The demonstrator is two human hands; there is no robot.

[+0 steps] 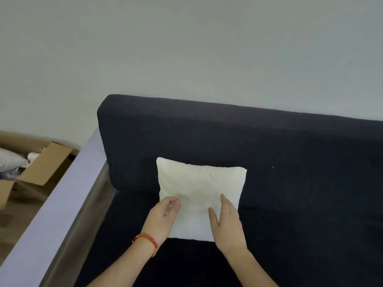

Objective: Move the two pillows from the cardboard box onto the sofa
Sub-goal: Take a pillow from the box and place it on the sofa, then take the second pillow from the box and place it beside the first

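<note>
While the white pillow (200, 189) leans against the dark backrest of the sofa (290, 154), its lower edge on the seat, I have both hands on its front face: my left hand (163, 217) with fingers loosely curled at the lower left part, my right hand (227, 222) flat and open on the lower right, neither one gripping the fabric. I judge this to be the settling of the first pillow in its place, so that step is nearly done. Off to my left, beyond the pale sofa arm (62, 204), the cardboard box (44, 166) stands on the floor with its flaps open, and something pale and soft (10, 160) shows inside, likely the second pillow, though I cannot tell for sure. Next I would need to let go, turn left, reach into the box and bring that one over beside this one. No brand, label or writing is readable on anything; a red cord bracelet (146, 240) circles my left wrist
</note>
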